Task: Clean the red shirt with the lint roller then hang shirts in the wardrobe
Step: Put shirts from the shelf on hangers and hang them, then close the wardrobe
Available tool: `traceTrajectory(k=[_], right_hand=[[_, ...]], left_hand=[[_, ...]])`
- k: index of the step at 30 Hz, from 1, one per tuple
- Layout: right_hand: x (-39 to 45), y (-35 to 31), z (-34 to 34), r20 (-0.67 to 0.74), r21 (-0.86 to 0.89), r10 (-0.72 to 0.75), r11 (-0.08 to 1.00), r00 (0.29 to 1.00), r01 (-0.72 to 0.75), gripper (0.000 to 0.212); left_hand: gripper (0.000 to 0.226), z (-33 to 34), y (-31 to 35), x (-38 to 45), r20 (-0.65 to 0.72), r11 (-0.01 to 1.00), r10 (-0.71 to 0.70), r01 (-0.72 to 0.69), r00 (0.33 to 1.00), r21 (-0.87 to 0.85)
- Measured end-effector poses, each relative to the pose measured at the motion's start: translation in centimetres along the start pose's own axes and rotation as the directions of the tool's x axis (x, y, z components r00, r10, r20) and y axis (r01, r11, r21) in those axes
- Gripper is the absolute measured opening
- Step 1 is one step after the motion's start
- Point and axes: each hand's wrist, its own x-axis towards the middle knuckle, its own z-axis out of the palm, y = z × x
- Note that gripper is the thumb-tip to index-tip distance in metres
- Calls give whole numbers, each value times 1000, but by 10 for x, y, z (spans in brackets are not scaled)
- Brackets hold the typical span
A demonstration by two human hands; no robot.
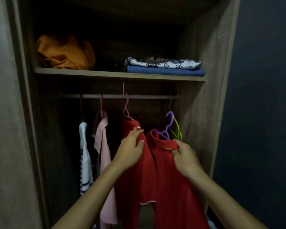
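A red shirt (170, 187) on a purple hanger (168, 128) is held up inside the open wardrobe, its hook below the rail (139, 96) and off it. My right hand (185, 156) grips this shirt's collar at the right shoulder. A second red shirt (135, 184) hangs from the rail on a pink hanger (126, 106). My left hand (132, 149) grips the fabric near that shirt's shoulder. No lint roller is in view.
A pink shirt (102, 146) and a white striped shirt (84, 154) hang at the left of the rail. A green hanger (177, 128) hangs empty at the right end. On the shelf (119, 75) lie orange cloth (64, 53) and folded clothes (165, 66).
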Motion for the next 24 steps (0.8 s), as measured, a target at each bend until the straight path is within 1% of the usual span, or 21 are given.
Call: traceTrajectory(k=[2, 4, 7, 8, 10, 12, 13, 14, 17, 19, 21, 24], right_hand=[[19, 2, 1, 4, -74, -20, 997, 1000, 20, 31], [42, 2, 4, 9, -126, -44, 991, 999, 45, 31], [83, -3, 8, 11, -143, -82, 986, 997, 83, 31], [96, -6, 11, 12, -142, -92, 985, 996, 92, 31], [123, -12, 19, 13, -142, -99, 985, 995, 100, 31], [148, -19, 29, 9, -136, -112, 984, 994, 112, 31], [159, -23, 35, 8, -136, -117, 984, 993, 117, 31], [169, -27, 39, 11, -136, -119, 983, 993, 120, 32], [192, -37, 52, 30, -126, -132, 983, 991, 135, 36], [203, -39, 62, 52, -129, -125, 983, 991, 131, 37], [209, -36, 73, 89, -140, -104, 983, 991, 115, 35], [208, -26, 88, 122, -129, -96, 985, 988, 111, 34]], left_hand=[[48, 19, -5, 28, 3, 996, 5, -5, 1000, 91], [50, 39, -14, 50, 49, 980, 22, -31, 999, 197], [55, 60, -30, 70, 116, 956, -17, -18, 993, 294], [54, 65, -36, 73, 112, 946, -31, -7, 993, 324], [45, 71, -48, 76, 72, 934, -25, -2, 997, 357], [39, 73, -56, 78, 27, 950, -6, -3, 1000, 312], [42, 73, -57, 78, 9, 962, -6, 3, 1000, 274], [48, 73, -59, 77, -10, 970, -9, 12, 1000, 241], [79, 75, -67, 77, -51, 987, -9, 17, 999, 162], [92, 76, -77, 77, -58, 992, -5, 13, 998, 128], [96, 75, -84, 77, -52, 994, -11, 16, 999, 104], [94, 69, -93, 76, -60, 997, -18, 22, 998, 74]])
